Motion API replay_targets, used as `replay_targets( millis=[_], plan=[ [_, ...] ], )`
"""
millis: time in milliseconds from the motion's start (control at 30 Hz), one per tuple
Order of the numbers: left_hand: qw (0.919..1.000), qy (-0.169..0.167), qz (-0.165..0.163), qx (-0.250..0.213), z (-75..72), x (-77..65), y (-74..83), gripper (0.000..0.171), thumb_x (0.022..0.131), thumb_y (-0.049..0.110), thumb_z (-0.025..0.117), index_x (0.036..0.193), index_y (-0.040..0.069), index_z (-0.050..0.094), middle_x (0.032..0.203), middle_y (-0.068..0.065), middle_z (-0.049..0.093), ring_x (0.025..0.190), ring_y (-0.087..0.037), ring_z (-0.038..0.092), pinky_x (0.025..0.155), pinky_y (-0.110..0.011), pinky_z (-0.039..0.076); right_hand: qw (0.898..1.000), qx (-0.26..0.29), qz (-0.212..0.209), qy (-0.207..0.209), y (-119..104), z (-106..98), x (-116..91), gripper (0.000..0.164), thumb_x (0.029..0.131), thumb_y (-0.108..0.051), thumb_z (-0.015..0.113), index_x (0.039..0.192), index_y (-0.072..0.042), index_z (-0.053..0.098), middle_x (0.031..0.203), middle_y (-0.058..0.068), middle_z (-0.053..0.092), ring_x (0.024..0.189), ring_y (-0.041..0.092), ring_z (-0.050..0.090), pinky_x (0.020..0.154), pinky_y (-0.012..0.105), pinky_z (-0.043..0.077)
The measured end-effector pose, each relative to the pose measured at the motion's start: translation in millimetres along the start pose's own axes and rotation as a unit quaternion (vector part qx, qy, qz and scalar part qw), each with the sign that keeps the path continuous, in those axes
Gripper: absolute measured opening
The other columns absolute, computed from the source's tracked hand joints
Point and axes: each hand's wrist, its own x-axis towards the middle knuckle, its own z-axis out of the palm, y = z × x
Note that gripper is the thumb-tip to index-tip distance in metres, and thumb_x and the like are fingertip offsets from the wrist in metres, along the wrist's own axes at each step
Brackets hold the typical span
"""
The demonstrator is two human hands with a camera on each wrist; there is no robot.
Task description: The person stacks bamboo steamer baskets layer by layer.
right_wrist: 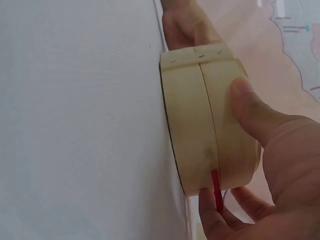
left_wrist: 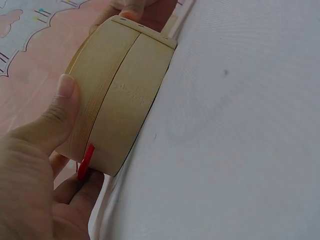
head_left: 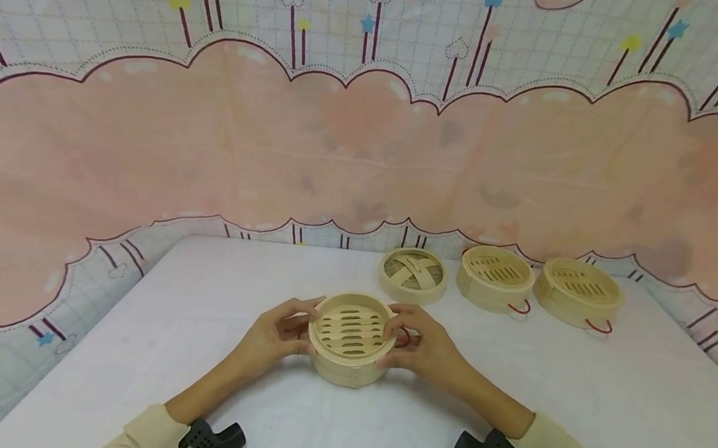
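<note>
A round bamboo steamer basket [head_left: 349,373] with a slatted top sits upright on the white table, between both hands. From its left side my left hand [head_left: 274,333] grips it; in the left wrist view the thumb [left_wrist: 62,107] presses the wall, with fingers beneath a red handle [left_wrist: 86,162]. Opposite, my right hand [head_left: 428,345] holds the right side. The right wrist view shows that thumb [right_wrist: 247,102] against the wall and fingers curled around another red handle [right_wrist: 217,190]. The basket's far side is hidden in the head view.
Behind the held basket lies a bamboo lid [head_left: 415,274] with crossed woven strips. Two more steamer baskets stand at the back right, a nearer-centre one [head_left: 493,294] and a farther-right one [head_left: 576,313], each with a red handle. A patterned pink cloth [head_left: 339,159] hangs behind the table [head_left: 235,270].
</note>
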Motion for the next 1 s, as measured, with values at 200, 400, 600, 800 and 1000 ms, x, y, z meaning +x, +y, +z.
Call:
replay_targets(
  millis=[200,400,600,800,1000],
  plan=[
    [1.0000,-0.003,-0.001,-0.007,-0.9,1.3,-0.2,0.048,0.074,0.002,0.077,0.116,-0.004,0.055,0.146,-0.018,0.039,0.126,-0.036,0.046,0.099,-0.026,0.042,1.000,-0.017,0.003,-0.002,0.3,-0.3,1.5,0.031,0.069,-0.012,0.085,0.091,-0.012,0.063,0.135,0.012,0.045,0.103,0.025,0.048,0.075,0.033,0.052],
    [1.0000,-0.003,-0.004,-0.003,-1.6,1.6,0.8,0.047,0.074,0.001,0.077,0.115,-0.003,0.055,0.147,-0.017,0.039,0.126,-0.036,0.046,0.099,-0.026,0.042,1.000,-0.022,0.001,-0.003,-0.7,-0.7,2.1,0.031,0.069,-0.013,0.085,0.090,-0.013,0.063,0.135,0.012,0.045,0.100,0.025,0.048,0.075,0.033,0.052],
    [1.0000,-0.002,-0.005,-0.001,-2.0,2.0,1.0,0.048,0.074,0.002,0.077,0.116,-0.002,0.055,0.147,-0.017,0.038,0.127,-0.037,0.044,0.101,-0.027,0.040,1.000,-0.028,0.003,-0.004,0.1,-1.2,3.0,0.031,0.069,-0.013,0.085,0.090,-0.014,0.062,0.135,0.012,0.045,0.096,0.025,0.049,0.073,0.031,0.052],
    [0.9999,-0.002,-0.008,-0.006,-2.4,1.7,0.8,0.048,0.074,0.002,0.078,0.116,-0.002,0.055,0.147,-0.017,0.038,0.128,-0.038,0.043,0.102,-0.027,0.039,1.000,-0.031,0.001,-0.003,-0.1,-1.0,3.3,0.031,0.069,-0.014,0.085,0.090,-0.014,0.062,0.135,0.013,0.045,0.091,0.025,0.050,0.073,0.032,0.052],
    [0.9999,-0.005,-0.008,-0.011,-2.1,1.7,0.4,0.050,0.073,0.003,0.078,0.117,-0.002,0.054,0.148,-0.017,0.037,0.128,-0.038,0.042,0.102,-0.026,0.038,0.999,-0.035,0.001,-0.006,-0.2,-0.6,3.2,0.031,0.070,-0.015,0.085,0.090,-0.014,0.062,0.135,0.012,0.045,0.096,0.025,0.049,0.075,0.033,0.052]
  ],
)
